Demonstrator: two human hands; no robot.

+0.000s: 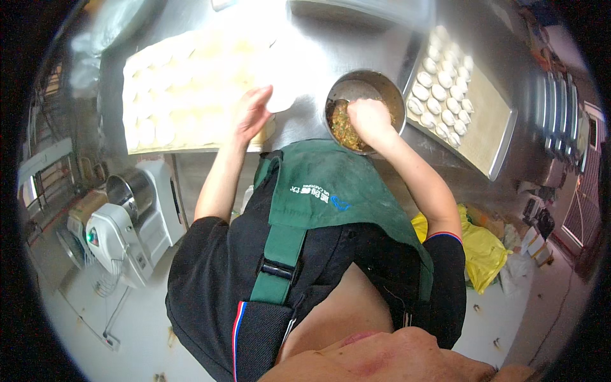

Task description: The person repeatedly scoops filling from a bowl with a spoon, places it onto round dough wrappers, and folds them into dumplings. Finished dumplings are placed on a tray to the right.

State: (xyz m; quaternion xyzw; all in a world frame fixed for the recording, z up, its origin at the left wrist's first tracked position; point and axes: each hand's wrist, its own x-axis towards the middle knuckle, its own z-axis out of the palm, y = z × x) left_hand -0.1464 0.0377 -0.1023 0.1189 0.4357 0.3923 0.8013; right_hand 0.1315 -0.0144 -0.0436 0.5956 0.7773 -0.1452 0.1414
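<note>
My left hand (253, 113) holds a round, pale dough wrapper (281, 99) by its edge over the steel table, beside a sheet covered with rows of flat dough rounds (164, 130). Glare washes out part of the wrapper. Inside a round steel pot (366, 82) is my right hand (370, 117), its fingers curled at the chopped filling (344, 125). Whether those fingers grip a tool is hidden. Right of the pot, folded dumplings (445, 79) lie in rows on a lined metal tray (482, 129).
A steel worktable (305, 125) spans the front. At the lower left stands a white mixer (112, 234) with a metal bowl (129, 191). A yellow plastic bag (482, 253) lies at the lower right. Several stacked metal trays (563, 114) are at the far right.
</note>
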